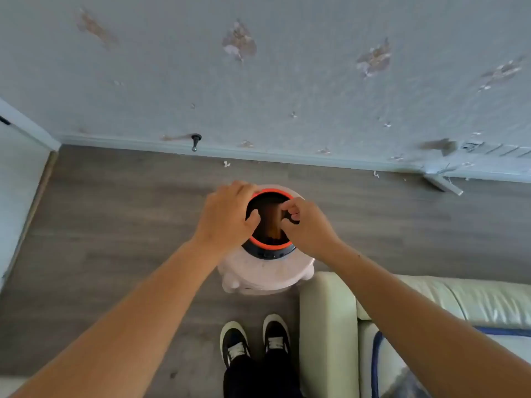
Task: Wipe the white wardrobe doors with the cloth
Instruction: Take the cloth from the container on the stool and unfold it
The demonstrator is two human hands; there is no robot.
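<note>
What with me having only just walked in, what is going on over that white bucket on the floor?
A person stands over a white bucket on the wooden floor, beside a cream sofa. Their left hand grips the left side of its orange rim, thumb inside the opening. The right hand sits at the right side, fingers curled; whether it pinches anything I cannot tell. Something brownish lies inside. No wiping is under way.

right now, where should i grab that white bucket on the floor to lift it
Probably by the orange rim, from straight above, with a hand on each side. The bucket stands upright with its mouth open upward, its white body bulges wide, and the sofa crowds its near right side.
</note>
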